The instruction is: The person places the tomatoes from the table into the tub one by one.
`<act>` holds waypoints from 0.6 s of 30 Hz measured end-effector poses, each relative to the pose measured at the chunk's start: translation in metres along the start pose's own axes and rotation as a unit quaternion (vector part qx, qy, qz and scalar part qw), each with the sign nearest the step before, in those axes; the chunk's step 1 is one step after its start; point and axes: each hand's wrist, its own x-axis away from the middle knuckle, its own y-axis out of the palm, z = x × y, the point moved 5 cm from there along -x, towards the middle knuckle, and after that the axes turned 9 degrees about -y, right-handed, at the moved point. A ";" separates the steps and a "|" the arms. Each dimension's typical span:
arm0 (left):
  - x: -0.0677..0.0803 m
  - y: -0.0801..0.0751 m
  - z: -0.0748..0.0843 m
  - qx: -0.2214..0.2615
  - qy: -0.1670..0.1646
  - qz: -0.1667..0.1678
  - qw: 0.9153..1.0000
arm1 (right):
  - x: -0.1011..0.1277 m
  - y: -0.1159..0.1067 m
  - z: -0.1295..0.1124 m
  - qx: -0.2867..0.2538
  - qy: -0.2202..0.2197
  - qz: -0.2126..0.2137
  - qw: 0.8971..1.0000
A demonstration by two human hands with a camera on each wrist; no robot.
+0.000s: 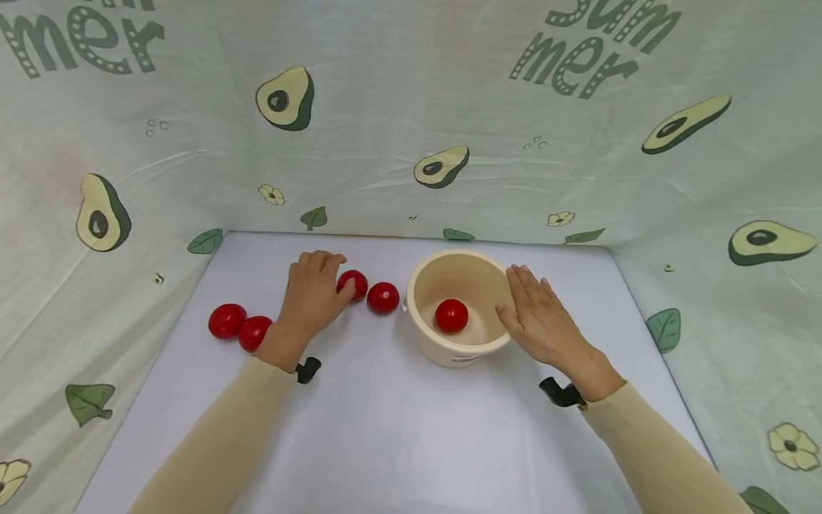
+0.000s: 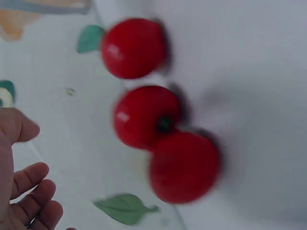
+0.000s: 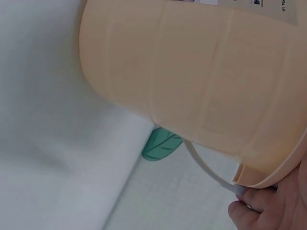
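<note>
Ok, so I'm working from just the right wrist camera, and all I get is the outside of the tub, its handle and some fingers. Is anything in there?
Observer: Yes, the head view shows one round red thing inside the tub.

Operator: Cool! Where's the other hand?

Observer: The left hand is left of the tub, its thumb in front of another red thing; I can't tell if they touch.

Operator: How many red ones aren't in the tub?

Observer: Four, counting that one, all on the tub's left side.
</note>
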 end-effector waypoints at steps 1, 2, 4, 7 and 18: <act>0.001 0.003 -0.012 -0.007 -0.011 -0.009 1.000 | 0.000 0.000 0.000 -0.001 0.001 0.000 1.000; 0.002 0.005 -0.023 -0.016 -0.023 -0.020 0.999 | 0.000 0.000 0.000 -0.002 0.002 0.001 1.000; 0.005 0.011 -0.041 -0.030 -0.040 -0.042 0.998 | 0.000 0.000 0.001 -0.004 0.003 0.001 1.000; 0.007 0.020 -0.059 -0.046 -0.055 -0.070 0.995 | 0.000 0.000 0.000 -0.007 0.005 0.003 1.000; 0.005 0.044 -0.077 -0.090 -0.063 -0.106 0.988 | 0.000 0.001 0.001 -0.009 0.004 0.010 1.000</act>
